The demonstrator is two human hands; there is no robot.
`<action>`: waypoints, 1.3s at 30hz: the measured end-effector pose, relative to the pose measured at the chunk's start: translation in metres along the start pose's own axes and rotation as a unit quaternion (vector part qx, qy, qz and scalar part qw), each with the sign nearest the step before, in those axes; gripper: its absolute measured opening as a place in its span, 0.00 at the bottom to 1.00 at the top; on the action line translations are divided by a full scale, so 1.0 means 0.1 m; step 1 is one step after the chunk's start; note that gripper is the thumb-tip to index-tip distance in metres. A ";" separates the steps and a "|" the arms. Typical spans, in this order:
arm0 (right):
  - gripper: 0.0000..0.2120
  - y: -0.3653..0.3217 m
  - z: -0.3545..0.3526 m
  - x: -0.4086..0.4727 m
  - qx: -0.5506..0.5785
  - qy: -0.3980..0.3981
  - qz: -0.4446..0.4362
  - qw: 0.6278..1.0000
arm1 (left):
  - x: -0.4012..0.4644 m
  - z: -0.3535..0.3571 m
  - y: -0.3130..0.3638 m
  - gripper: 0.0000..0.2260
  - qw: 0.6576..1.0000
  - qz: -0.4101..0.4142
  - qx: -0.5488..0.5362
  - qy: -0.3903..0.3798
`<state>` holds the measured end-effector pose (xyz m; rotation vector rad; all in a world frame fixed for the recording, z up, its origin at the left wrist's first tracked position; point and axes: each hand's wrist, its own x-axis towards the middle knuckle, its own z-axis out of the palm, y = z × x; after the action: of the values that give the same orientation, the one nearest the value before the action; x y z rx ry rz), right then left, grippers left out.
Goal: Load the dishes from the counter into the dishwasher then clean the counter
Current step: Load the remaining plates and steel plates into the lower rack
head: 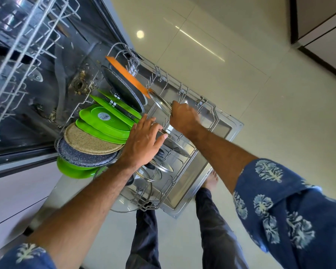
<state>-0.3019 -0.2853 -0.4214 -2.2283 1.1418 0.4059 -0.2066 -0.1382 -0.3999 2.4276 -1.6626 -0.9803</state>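
Observation:
The dishwasher's lower rack point(211, 117) is pulled out over the open door point(184, 195). It holds green plates point(105, 121), a beige plate point(89, 138), speckled grey plates point(81, 154), an orange board point(128, 74) and several glass lids point(157, 166). My right hand point(184, 117) is shut on the rim of a glass lid point(160, 102) standing in the rack next to the orange board. Over another lid point(175, 146) lies my left hand point(142, 142), fingers spread, thumb on the rim.
The upper wire rack point(23, 51) juts out at top left above the dirty tub floor point(66, 80). White cabinet fronts point(14, 195) are at the left. Glossy floor tiles point(241, 55) stretch to the right. My legs and a bare foot point(211, 179) stand beside the door.

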 end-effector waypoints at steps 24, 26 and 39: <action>0.24 0.66 0.21 -0.52 0.172 0.006 0.036 0.984 | 0.02 -0.02 -0.03 0.22 1.000 0.014 0.003 -0.019; 0.21 0.73 0.20 -0.57 0.188 0.004 0.044 0.981 | 0.02 -0.03 -0.03 0.21 1.000 0.009 0.002 -0.025; 0.22 0.51 0.51 -0.18 0.100 0.029 0.004 0.995 | 0.02 -0.05 -0.02 0.20 0.999 0.007 0.007 -0.033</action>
<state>-0.3533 -0.2646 -0.4710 -2.0728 1.1685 0.2202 -0.2017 -0.1407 -0.3982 2.4133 -1.7101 -1.0628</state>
